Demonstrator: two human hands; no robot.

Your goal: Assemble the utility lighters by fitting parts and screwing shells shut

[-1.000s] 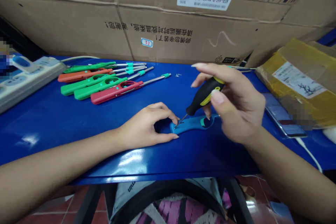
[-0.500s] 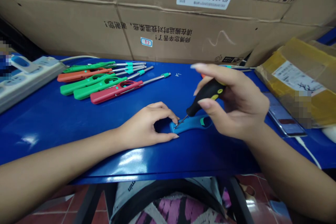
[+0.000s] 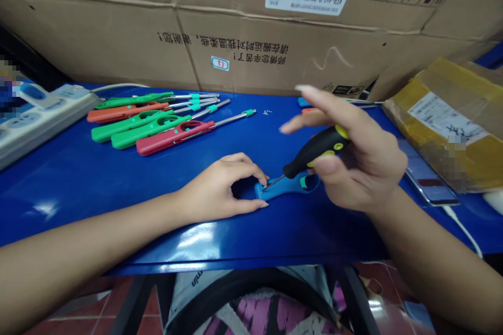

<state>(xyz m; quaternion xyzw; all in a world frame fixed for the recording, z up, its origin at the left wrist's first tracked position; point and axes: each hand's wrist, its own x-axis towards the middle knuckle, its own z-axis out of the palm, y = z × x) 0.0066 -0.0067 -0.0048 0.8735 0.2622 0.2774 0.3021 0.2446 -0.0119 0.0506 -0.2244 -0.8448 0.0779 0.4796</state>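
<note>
Pinching a blue utility lighter (image 3: 286, 187) by its butt in the left hand (image 3: 216, 187); lying lengthwise between the hands, pointing ring-first toward the right hand (image 3: 363, 162). Slim, smooth, green-patched beside the ring. Gripping a black-and-yellow screwdriver (image 3: 312, 153) in that hand, tip at the butt.

A screwdriver (image 3: 310, 154) (large carton (image 3: 236, 23) behind) suggests a workshop.
</note>
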